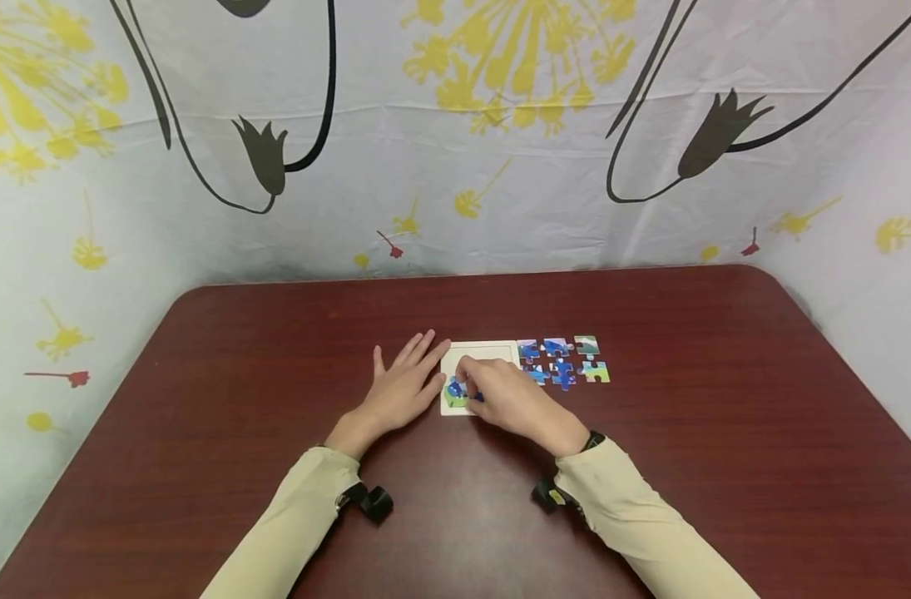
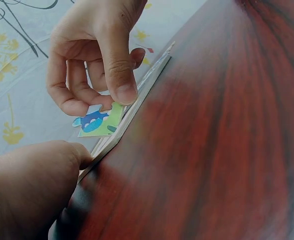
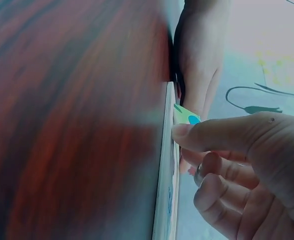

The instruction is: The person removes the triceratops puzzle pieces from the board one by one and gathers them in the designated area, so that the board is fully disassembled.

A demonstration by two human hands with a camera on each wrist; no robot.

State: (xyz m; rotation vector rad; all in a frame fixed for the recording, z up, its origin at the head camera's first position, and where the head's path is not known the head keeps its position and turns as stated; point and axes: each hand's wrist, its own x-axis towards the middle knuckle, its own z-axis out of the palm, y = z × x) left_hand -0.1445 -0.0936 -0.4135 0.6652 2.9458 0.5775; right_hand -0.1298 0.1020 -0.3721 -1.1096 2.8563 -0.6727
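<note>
I registered the left hand [image 1: 398, 391] over the table [image 1: 275, 358] with its fingers spread apart, thumb and index finger at the adjacent edge of the tray [image 1: 479, 353]. The tray lay between the hands, partly beneath the right hand [image 1: 511, 398]. I registered the right hand as clamped on a green-and-blue puzzle piece [image 2: 99, 122], pinched between thumb and fingers. This piece was tilted, near the left hand's thumb; I could not tell whether it touched the tray. Six loose pieces [image 1: 563, 373] lay in two rows beyond and to the right of the right hand.
</note>
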